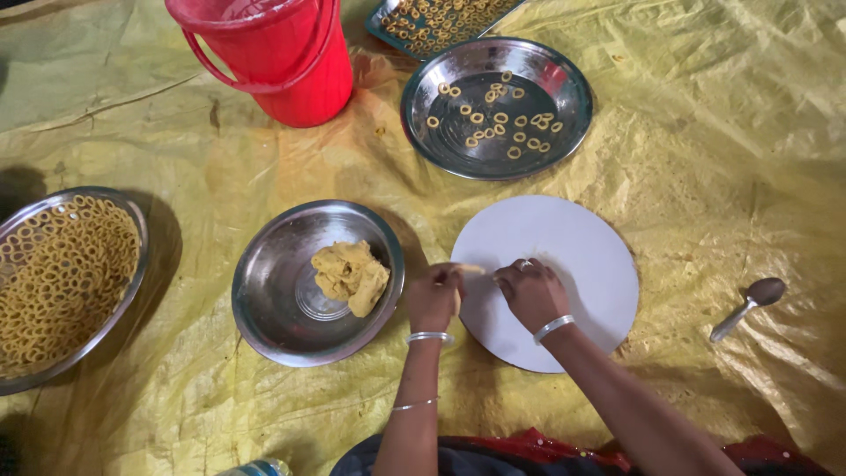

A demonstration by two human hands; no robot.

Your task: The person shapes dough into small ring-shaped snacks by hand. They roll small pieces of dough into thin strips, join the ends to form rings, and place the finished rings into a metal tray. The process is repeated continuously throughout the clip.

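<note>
My left hand and my right hand meet over the near left part of a round white board. Between their fingertips stretches a thin yellow strip of dough. Both hands pinch it. A steel bowl just left of my left hand holds a lump of yellow dough. Beyond the board a steel plate carries several small dough rings.
A red bucket stands at the back. A large steel plate heaped with dough rings lies at the far left, and a tray of rings at the top. A spoon rests at the right on the yellow sheet.
</note>
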